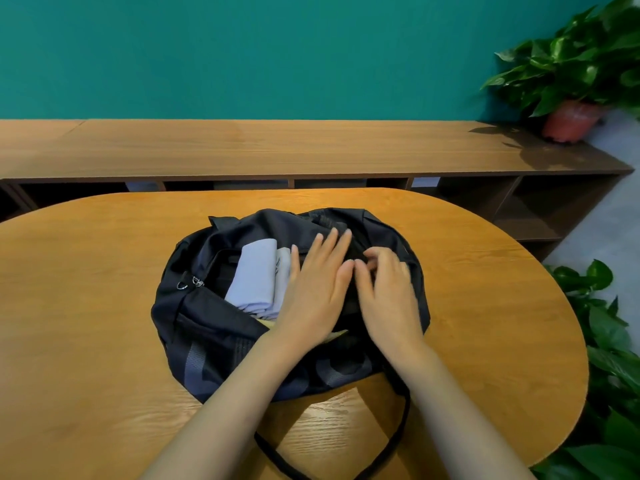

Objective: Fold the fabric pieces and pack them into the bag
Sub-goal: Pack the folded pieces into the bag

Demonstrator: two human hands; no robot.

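A black duffel bag (pixel 214 327) lies unzipped in the middle of the wooden table (pixel 86 306). Folded pale blue fabric pieces (pixel 252 278) stand side by side inside its opening, and a sliver of yellow fabric (pixel 266 323) shows beneath them. My left hand (pixel 315 289) lies flat with straight fingers over the bag's contents, just right of the blue pieces. My right hand (pixel 384 289) is beside it with fingers curled at dark material in the bag's right half; the hand is blurred, and what the fingers hold is unclear.
The bag's black shoulder strap (pixel 401 420) loops off the table's near edge. A long low wooden shelf unit (pixel 277 147) runs behind the table against a teal wall. A potted plant (pixel 575 81) stands at its right end, and more leaves (pixel 609 358) crowd the right side.
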